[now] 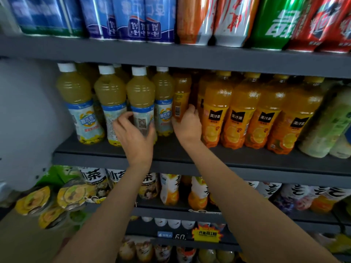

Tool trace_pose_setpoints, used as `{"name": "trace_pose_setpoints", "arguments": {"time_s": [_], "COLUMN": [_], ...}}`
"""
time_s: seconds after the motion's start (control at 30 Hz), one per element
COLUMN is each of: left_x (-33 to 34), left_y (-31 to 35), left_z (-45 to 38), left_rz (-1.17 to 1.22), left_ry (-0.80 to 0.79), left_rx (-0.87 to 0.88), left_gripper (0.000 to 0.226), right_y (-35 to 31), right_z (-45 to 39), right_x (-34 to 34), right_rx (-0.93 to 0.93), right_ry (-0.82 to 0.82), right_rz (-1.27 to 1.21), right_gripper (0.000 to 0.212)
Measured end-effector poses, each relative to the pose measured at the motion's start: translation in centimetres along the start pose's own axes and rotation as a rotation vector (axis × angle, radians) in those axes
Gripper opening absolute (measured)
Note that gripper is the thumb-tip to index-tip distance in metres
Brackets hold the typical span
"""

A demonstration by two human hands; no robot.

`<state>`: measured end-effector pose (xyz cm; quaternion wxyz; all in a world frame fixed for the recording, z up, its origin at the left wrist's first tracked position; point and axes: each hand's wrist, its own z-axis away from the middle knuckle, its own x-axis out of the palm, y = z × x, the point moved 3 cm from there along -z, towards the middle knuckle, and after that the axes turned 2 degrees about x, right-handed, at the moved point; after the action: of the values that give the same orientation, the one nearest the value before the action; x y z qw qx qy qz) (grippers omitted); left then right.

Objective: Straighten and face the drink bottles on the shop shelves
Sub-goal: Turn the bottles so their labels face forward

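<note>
— Hands first: what is each one doing?

— Left hand (pixel 133 130) is curled round the label of a white-capped yellow juice bottle (pixel 141 103), which shows its code panel outward, not its front. Right hand (pixel 187 122) pinches the turned orange juice bottle (pixel 181 95) just right of that one, fingers on its side; its barcode faces out.

— Why hold them at the waist?

— My guess is that a grip low on the label lets the wrist spin the bottle upright in place until the brand side faces forward.

— And both sit where?

— On the middle shelf (pixel 209 158), at the seam between the two flavours. Left of the yellow bottle stand more white-capped ones, one already showing its front; beyond the orange bottle runs a row of orange juice bottles (pixel 247 114) with black logos facing out.

— Materials?

— Clear ribbed plastic, glossy shrink labels, so likely slippery. Dark matte metal shelf. Above the yellow bottle, soft drink cans (pixel 144 18); below it, tea bottles (pixel 167 188).
</note>
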<state>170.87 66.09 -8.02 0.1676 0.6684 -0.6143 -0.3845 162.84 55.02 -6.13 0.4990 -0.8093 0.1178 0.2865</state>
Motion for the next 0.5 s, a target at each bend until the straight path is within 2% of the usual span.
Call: {"name": "trace_pose_setpoints", "arguments": {"time_s": [0.13, 0.3, 0.5], "left_x": [-0.4, 0.5, 1.8], "left_y": [-0.3, 0.8, 1.3], "left_z": [0.5, 1.7, 2.5], "left_rz": [-0.004, -0.047, 0.055], "left_ry": [-0.006, -0.121, -0.216], "left_rx": [0.065, 0.231, 0.245], "left_gripper": [0.042, 0.033, 0.034], "right_y": [1.0, 1.8, 1.7], "right_z": [-3.2, -4.9, -2.8], "right_x": [2.1, 3.1, 3.3], "right_rx": [0.175, 0.301, 0.189], "right_ry": [-0.036, -0.164, 0.071], "right_rz": [0.003, -0.198, 0.075], "right_gripper": [0.062, 0.041, 0.042]}}
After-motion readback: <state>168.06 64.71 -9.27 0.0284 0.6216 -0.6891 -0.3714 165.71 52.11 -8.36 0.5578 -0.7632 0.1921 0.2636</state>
